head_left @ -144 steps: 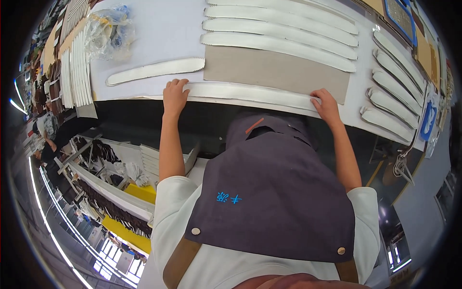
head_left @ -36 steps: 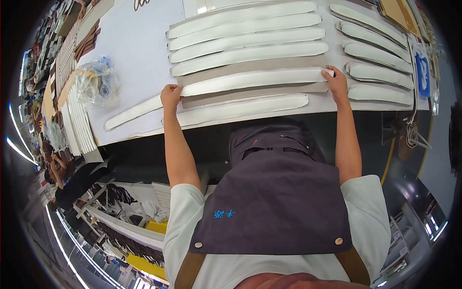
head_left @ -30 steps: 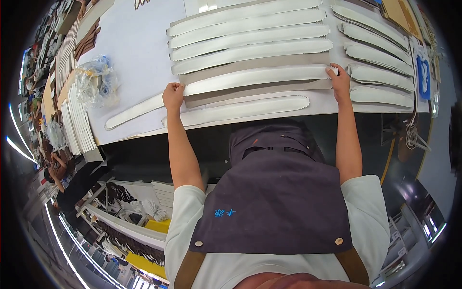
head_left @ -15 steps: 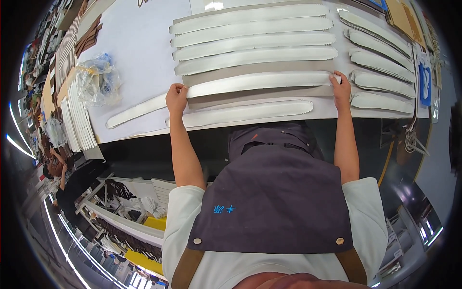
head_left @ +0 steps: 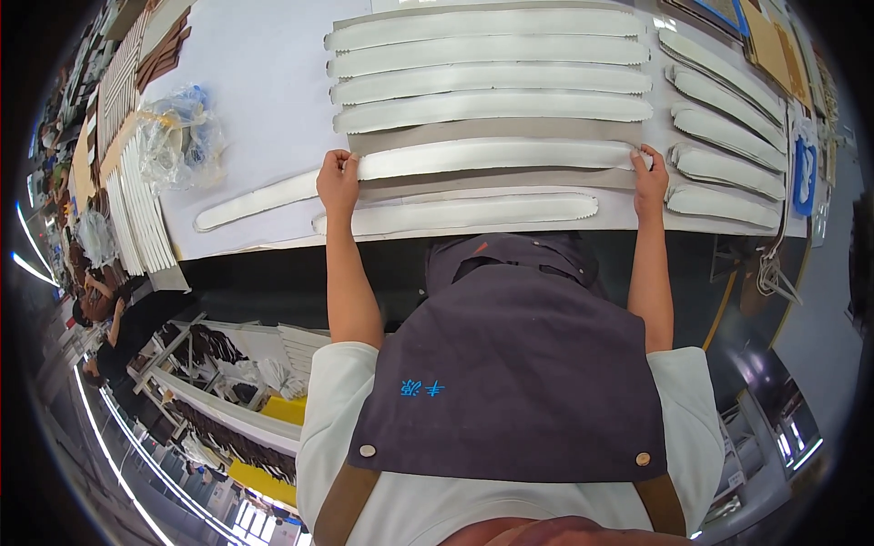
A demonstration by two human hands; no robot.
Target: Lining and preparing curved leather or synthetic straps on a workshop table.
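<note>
1. Far left of the long strip, stacks of pale cut pieces (head_left: 137, 209) are lying along the edge of the worktop (head_left: 264, 82), with a crumpled clear plastic bag (head_left: 182, 136) beside them.
2. The left hand (head_left: 338, 178) is pinching the left end of the long white strip (head_left: 496, 156), fingers clenched on it.
3. The strip is now sitting further from the worktop's near edge than a second ago; both hands have been carrying it away from the body, towards the row of four matching strips (head_left: 492, 68) beyond it. It appears to be joining that row.
4. Under the strip, a grey sheet (head_left: 492, 180) is showing; nearer than that, another scalloped strip (head_left: 455, 216) is lying untouched.
5. The right hand (head_left: 650, 175) is gripping the strip's right end, fingers closed on it.
6. Right of the strip, shorter curved pieces (head_left: 719, 136) are fanning out.
7. Below the worktop, a busy workshop floor with racks (head_left: 228, 382) is showing.
</note>
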